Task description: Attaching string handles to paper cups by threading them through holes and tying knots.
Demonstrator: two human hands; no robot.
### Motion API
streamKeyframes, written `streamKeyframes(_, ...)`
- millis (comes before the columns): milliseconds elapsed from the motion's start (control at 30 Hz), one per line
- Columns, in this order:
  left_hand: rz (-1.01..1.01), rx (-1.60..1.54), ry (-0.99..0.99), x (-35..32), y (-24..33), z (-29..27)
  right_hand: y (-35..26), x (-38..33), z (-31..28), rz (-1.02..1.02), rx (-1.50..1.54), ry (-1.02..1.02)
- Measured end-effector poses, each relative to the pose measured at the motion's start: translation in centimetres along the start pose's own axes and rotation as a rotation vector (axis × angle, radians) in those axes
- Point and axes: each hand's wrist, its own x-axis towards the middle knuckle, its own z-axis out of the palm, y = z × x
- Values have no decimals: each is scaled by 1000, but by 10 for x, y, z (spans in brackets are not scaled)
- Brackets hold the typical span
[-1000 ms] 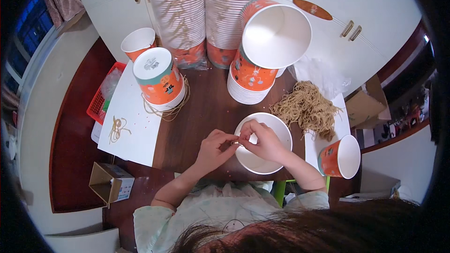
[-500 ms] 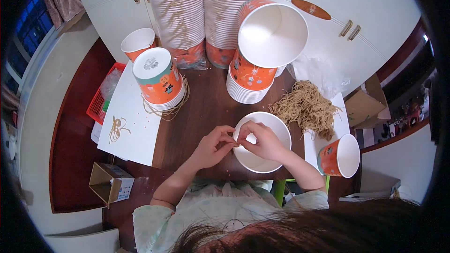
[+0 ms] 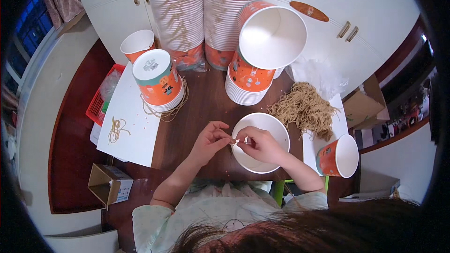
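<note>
Just in front of me stands a white-lined paper bucket [image 3: 265, 164], its mouth facing up. Over its left rim my two hands meet. My left hand [image 3: 212, 143] comes from the left with thumb and forefinger pinched at the rim and the other fingers curled loosely. From above the opening, my right hand [image 3: 261, 144] pinches close to the same spot. Whatever is between the fingertips is too small to make out. Right of the bucket's far side lies a tangled heap of tan cord [image 3: 305, 110].
An upturned orange bucket stack [image 3: 160, 86] with cord around its base stands left. Loose cord [image 3: 117, 130] lies nearby. Behind are tall wrapped bucket stacks [image 3: 180, 18] and a tilted bucket [image 3: 274, 37] atop another stack. One bucket [image 3: 346, 157] lies at the right edge.
My fingertips have drawn slightly apart at the bucket's left rim, with the left hand moving a little left. The bucket and the other things stay in place.
</note>
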Motion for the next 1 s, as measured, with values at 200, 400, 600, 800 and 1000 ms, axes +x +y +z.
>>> streamKeyframes(200, -64, -125, 2, -1, 1, 3, -9, 1, -2, -77, -60, 39)
streamKeyframes(400, -74, -64, 11, -1, 3, 3, 8, 3, 5, -316, -144, 145)
streamKeyframes(600, 101, 346, 47, -4, 10, 1, 1, 4, 1, -126, -84, 132)
streamKeyframes(800, 383, 854, 34, 0, 7, 7, 2, 4, -1, -62, -34, 95)
streamKeyframes(1000, 217, 576, 89, -1, 4, 2, 5, 0, -1, 55, 20, -8)
